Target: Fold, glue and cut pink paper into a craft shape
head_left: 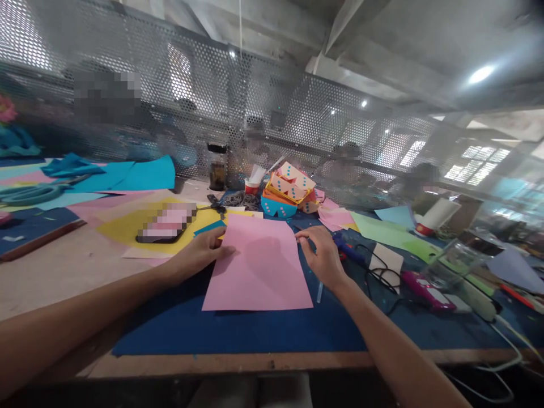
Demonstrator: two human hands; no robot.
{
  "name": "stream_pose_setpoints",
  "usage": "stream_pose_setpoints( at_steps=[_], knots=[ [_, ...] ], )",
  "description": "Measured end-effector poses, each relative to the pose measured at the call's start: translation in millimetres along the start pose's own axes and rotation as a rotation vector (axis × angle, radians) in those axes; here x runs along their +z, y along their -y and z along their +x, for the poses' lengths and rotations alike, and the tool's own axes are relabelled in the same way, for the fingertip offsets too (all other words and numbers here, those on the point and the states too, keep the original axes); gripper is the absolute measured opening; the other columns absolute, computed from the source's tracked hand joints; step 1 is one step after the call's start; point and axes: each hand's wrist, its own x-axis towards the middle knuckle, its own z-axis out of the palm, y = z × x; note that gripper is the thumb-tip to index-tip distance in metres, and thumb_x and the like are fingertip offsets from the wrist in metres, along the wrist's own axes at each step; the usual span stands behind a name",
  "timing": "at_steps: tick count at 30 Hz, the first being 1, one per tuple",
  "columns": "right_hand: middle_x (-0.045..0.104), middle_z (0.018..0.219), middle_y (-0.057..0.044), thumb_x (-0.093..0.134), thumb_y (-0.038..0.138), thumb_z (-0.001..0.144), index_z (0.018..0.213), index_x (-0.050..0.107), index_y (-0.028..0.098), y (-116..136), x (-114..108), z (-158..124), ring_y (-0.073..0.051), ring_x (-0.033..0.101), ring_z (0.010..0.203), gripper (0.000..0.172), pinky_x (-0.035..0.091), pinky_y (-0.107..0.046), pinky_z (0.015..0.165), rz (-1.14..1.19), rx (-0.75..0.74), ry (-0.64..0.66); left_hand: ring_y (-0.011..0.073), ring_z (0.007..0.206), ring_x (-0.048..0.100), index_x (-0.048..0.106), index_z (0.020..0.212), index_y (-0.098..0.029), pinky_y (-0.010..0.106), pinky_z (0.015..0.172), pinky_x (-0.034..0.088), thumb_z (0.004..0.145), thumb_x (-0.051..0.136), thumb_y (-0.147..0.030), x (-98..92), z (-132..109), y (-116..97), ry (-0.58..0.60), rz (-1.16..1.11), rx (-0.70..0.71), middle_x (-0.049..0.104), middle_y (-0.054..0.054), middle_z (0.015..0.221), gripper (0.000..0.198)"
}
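Left hand (210,245) is clamped on the pink sheet (259,266) at its 10 o'clock edge, thumb on the face and fingers tucked behind. Right hand (321,252) comes up to the opposite edge at 2 o'clock, thumb and forefinger close together; whether they pinch the paper, I cannot tell. The sheet is plain and four-sided, with a straight bottom edge, a slight curve at the 1 o'clock corner and soft shadows over its middle. It is directly ahead of the person, over a dark blue covering (238,337) on the surface (85,260). At 6 o'clock a bare blue strip separates it from the surface's front edge; more bare blue opens at 8 o'clock. Beyond it at 12 stand dotted card pieces (289,190); a phone (165,224) lies at 10 on yellow paper (123,231); a translucent stick (319,292) lies near its edge at 4.
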Motion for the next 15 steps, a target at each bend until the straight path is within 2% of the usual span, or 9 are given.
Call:
stream_pose_setpoints(
  at_steps=[6,11,15],
  knots=[
    [0.075,0.1,-0.008,0.051,0.018,0.103,0.101,0.071,0.021,-1.7,0.0,0.2,-0.027,0.065,0.103,0.02,0.05,-0.045,0.096,-0.005,0.021,-0.007,0.0277,0.083,0.079,0.06,0.127,-0.024,0.034,0.066,0.059,0.084,0.08,-0.05,-0.5,0.5,1.7,-0.004,-0.004,0.002,0.081,0.005,0.103,0.054],
    [0.075,0.1,-0.008,0.051,0.019,0.104,0.103,0.071,0.022,-0.5,-1.1,0.6,-0.027,0.065,0.102,0.021,0.05,-0.044,0.094,0.007,0.03,-0.006,0.0299,0.093,0.079,0.061,0.129,-0.024,0.036,0.072,0.061,0.082,0.081,-0.05,-0.6,-1.2,-1.0,-0.008,-0.033,0.005,0.081,0.007,0.111,0.057],
    [0.075,0.101,-0.008,0.052,0.02,0.106,0.106,0.07,0.023,7.8,-3.4,-0.2,-0.026,0.065,0.103,0.018,0.05,-0.043,0.094,0.033,0.009,0.007,0.0305,0.085,0.079,0.061,0.134,-0.022,0.036,0.066,0.061,0.081,0.083,-0.051,-1.2,-2.4,-5.4,-0.019,-0.085,-0.03,0.082,0.009,0.106,0.064]
  ],
)
